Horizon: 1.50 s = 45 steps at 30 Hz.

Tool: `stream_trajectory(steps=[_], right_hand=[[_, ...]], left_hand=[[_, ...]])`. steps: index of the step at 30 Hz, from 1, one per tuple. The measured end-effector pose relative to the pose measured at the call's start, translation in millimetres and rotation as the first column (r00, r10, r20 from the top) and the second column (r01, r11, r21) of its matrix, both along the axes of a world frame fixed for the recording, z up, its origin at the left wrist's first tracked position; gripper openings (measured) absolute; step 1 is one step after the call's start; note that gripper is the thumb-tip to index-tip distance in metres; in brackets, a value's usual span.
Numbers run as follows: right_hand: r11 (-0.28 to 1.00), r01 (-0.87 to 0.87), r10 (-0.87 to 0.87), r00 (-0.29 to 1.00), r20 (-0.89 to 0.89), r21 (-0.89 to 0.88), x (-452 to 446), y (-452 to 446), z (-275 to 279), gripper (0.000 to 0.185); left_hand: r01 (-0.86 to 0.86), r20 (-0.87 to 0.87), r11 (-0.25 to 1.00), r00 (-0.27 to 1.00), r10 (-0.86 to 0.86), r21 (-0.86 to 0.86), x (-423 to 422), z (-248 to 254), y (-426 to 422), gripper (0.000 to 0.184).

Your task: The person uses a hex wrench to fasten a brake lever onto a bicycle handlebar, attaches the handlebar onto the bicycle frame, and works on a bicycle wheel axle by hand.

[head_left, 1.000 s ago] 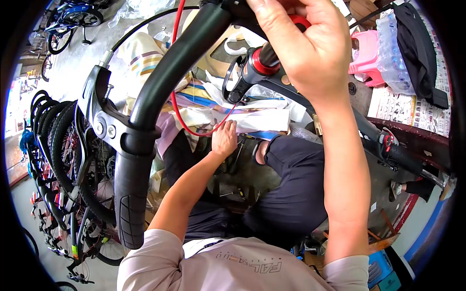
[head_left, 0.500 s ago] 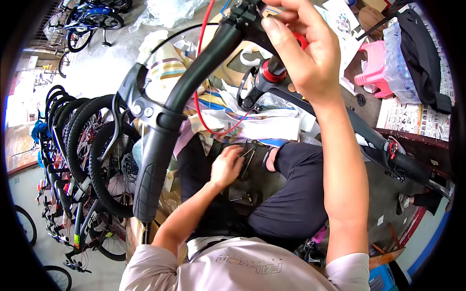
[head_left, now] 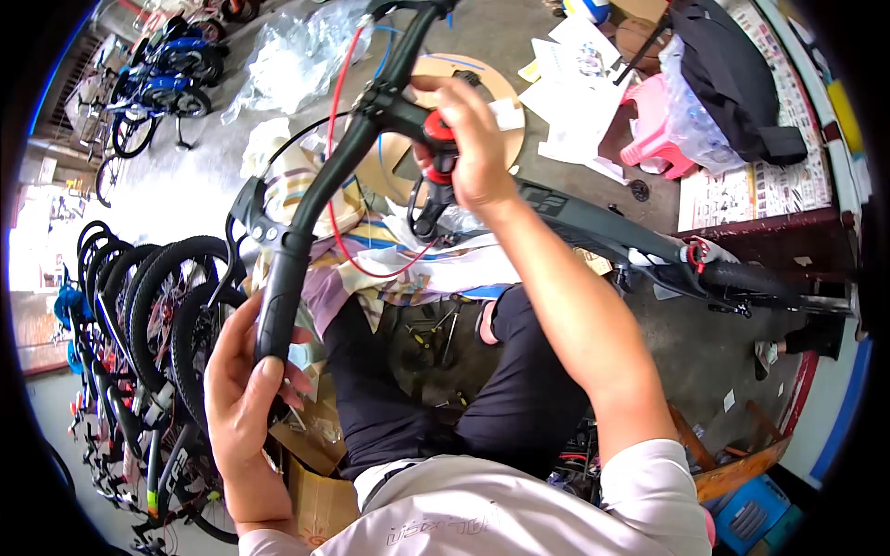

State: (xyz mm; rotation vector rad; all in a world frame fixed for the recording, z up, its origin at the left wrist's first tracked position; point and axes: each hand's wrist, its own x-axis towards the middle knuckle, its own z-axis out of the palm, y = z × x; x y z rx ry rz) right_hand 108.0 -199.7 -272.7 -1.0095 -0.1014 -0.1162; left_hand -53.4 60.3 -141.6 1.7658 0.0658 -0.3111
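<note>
The black handlebar (head_left: 326,181) runs from the top of the view down to its rubber grip (head_left: 276,315) at left. Around the lower end of that grip my left hand (head_left: 243,389) is wrapped. My right hand (head_left: 471,139) closes on the stem (head_left: 405,115), beside the red rings of the steering column (head_left: 439,148). A silver-black brake lever (head_left: 255,218) is clamped above the grip. A red cable (head_left: 332,208) loops down from the bar. The grey-black bike frame (head_left: 593,222) extends to the right.
Several bicycles (head_left: 153,306) stand in a row at left. Striped cloth (head_left: 320,199) and a round cardboard piece (head_left: 505,88) lie beyond the bar. A pink stool (head_left: 652,125) stands at upper right, and a blue case (head_left: 749,510) at lower right. Tools (head_left: 422,341) lie between my legs.
My left hand has come from between the knees to the handlebar grip. The handlebar appears farther away and higher in view, with my right hand still at the stem. The view has shifted.
</note>
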Motion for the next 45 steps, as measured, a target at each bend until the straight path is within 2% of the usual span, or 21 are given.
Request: stream_trajectory(steps=[1,2,5,8,10,11,12,13,19,20,22,25,28,29,30,32,33,34,40,42,45], right_hand=[[0.999,0.035,-0.035,0.999,0.018,-0.001,-1,4,1,0.041],[0.999,0.048,-0.048,0.998,0.052,0.007,2,3,4,0.04],[0.989,0.122,-0.127,0.99,0.057,0.079,7,8,5,0.038],[0.963,0.234,-0.243,0.969,0.051,0.13,16,3,20,0.031],[0.954,0.282,-0.3,0.902,0.311,0.103,30,-15,35,0.028],[0.926,0.37,-0.324,0.879,0.351,-0.073,41,-29,34,0.03],[0.819,0.563,-0.457,0.754,0.471,-0.108,48,-31,51,0.022],[0.882,0.471,-0.434,0.818,0.377,-0.007,61,-41,60,0.035],[0.853,0.512,-0.516,0.805,0.293,0.097,167,-106,74,0.04],[0.863,0.488,-0.504,0.82,0.271,0.129,187,-121,70,0.04],[0.875,0.471,-0.483,0.846,0.227,0.107,209,-140,70,0.039],[0.853,0.518,-0.522,0.839,0.153,0.067,247,-161,52,0.036],[0.841,0.531,-0.541,0.817,0.202,0.106,269,-158,25,0.035],[0.824,0.562,-0.554,0.825,0.108,-0.068,264,-159,9,0.033],[0.826,0.558,-0.551,0.829,0.093,-0.076,268,-159,4,0.033],[0.856,0.516,-0.516,0.855,0.044,0.012,274,-163,-5,0.03],[0.86,0.509,-0.51,0.846,0.156,0.049,278,-162,-7,0.029],[0.869,0.493,-0.492,0.85,0.19,0.043,279,-163,-8,0.03],[0.858,0.512,-0.51,0.859,0.049,-0.029,258,-154,2,0.036],[0.863,0.468,-0.49,0.867,-0.092,-0.188,246,-159,6,0.045],[0.828,0.494,-0.518,0.855,-0.023,-0.265,243,-176,8,0.049]], left_hand=[[-0.093,-0.065,0.994,0.994,0.089,-0.053,2,-3,-7,0.06],[-0.121,-0.142,0.992,0.982,0.123,0.024,13,0,-15,0.058],[-0.144,-0.051,0.964,0.986,0.159,0.223,19,2,-22,0.052],[-0.132,0.063,0.968,0.991,0.122,0.211,25,16,-27,0.055],[-0.141,0.177,0.95,0.98,0.094,0.278,37,40,-45,0.055],[-0.178,0.225,0.927,0.969,0.106,0.331,46,46,-55,0.057],[-0.119,0.253,0.938,0.967,0.035,0.325,61,53,-59,0.058],[-0.106,0.29,0.938,0.957,0.007,0.33,78,58,-68,0.057],[0.19,0.317,0.896,0.889,-0.33,0.402,228,50,-90,0.034],[0.266,0.293,0.87,0.866,-0.405,0.415,257,48,-93,0.039],[0.219,0.219,0.912,0.927,-0.305,0.347,289,53,-127,0.017],[0.314,0.245,0.921,0.897,-0.367,0.23,339,30,-143,0.022],[0.376,0.162,0.89,0.891,-0.424,0.257,371,3,-142,0.021],[0.318,0.175,0.878,0.901,-0.397,0.359,374,-13,-141,0.021],[0.297,0.171,0.911,0.919,-0.354,0.287,371,-21,-141,0.02],[0.305,0.139,0.917,0.928,-0.347,0.256,372,-21,-144,0.019],[0.255,0.127,0.927,0.946,-0.298,0.274,366,-19,-151,0.02],[0.334,0.133,0.922,0.922,-0.363,0.197,374,-25,-140,0.021],[0.241,0.251,0.952,0.925,-0.284,0.19,376,-38,-142,0.022],[0.226,0.248,0.952,0.929,-0.275,0.208,373,-33,-143,0.023],[0.226,0.183,0.945,0.945,-0.272,0.236,370,-24,-142,0.033]])
